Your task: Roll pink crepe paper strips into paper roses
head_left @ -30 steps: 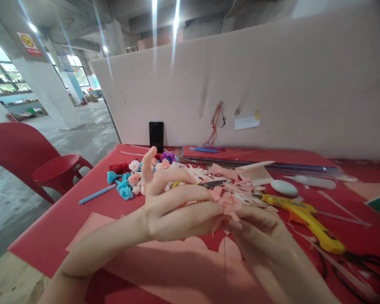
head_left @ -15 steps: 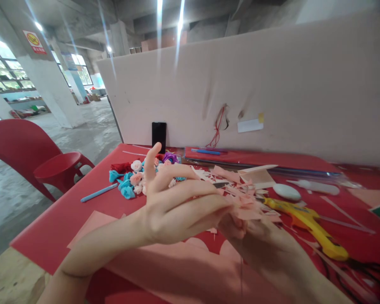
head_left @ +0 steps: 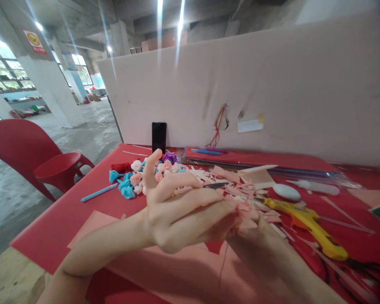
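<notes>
Above a red tabletop [head_left: 60, 228], a left hand [head_left: 180, 215] and a right hand [head_left: 264, 245] meet just left of a yellow glue gun [head_left: 307, 221], both pinching a ruffled pink paper flower [head_left: 245, 214], which likely calls for light, steady fingertip pressure low down to stay uncrushed.

A black phone [head_left: 158, 136] stands against the pale partition [head_left: 183, 88].

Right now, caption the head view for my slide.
Left hand and right hand hold a ruffled pink piece over a red table, yellow glue gun to the right.
</notes>
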Demonstrator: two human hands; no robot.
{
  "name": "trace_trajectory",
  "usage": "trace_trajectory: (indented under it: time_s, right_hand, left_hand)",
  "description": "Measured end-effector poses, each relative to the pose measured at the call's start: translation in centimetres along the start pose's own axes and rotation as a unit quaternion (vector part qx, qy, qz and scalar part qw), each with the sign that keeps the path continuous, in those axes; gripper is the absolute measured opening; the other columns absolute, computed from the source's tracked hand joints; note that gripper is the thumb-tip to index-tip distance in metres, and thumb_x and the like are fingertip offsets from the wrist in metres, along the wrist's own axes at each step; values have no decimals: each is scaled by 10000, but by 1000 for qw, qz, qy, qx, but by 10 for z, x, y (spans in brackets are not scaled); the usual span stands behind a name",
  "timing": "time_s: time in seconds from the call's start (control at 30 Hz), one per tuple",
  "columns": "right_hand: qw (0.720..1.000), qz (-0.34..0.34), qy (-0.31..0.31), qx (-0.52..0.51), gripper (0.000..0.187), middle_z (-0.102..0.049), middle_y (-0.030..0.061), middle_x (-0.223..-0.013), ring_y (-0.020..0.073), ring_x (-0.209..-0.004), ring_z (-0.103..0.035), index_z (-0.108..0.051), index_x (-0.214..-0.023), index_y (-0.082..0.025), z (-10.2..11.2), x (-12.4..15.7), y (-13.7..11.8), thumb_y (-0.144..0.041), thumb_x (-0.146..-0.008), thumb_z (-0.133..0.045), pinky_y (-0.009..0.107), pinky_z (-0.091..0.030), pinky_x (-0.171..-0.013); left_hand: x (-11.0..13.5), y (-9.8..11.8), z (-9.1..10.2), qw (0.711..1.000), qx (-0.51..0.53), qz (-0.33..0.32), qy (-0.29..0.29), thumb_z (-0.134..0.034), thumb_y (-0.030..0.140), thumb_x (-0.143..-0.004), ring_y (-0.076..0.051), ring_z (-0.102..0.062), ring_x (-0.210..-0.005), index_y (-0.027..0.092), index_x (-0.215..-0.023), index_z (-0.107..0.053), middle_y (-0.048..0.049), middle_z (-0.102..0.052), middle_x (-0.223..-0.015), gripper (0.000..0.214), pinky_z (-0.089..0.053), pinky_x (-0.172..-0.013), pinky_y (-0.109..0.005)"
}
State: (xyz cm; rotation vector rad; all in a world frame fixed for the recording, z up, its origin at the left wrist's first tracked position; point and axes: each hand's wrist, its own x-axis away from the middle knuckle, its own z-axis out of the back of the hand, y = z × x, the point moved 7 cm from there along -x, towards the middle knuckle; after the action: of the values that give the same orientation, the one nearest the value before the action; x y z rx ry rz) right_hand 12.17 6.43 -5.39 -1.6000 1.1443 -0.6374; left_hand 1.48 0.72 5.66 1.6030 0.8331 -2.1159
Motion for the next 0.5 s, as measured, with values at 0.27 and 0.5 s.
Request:
trace_trajectory:
  time_s: [0.27, 0.5]
  right_hand:
    - [998, -24, 1, -55, 158, -616, -45, -512, 136, -470, -533, -718, -550, -308, -9, 0, -5, -178, -640, -722, 228, -464, -462]
    - [998, -12, 13, -57, 111, -671, -35, -616, 154, -613, -586, -738, -600, -322, -11, 1, -10, -212, -603, -759, 257, -505, -647]
  left_hand:
    - [-1, -1, -1, 1000, -17, 8, -8, -651, 243, -703, -161, -510, -614, 267, -720, -655, 83, -678, -575, 30, -313, -1036, -469]
    - [2, 1, -2, 1000, -11, 6, 12, -646, 209, -669, -161, -508, -624, 257, -707, -662, 85, -693, -587, 63, -282, -1054, -479]
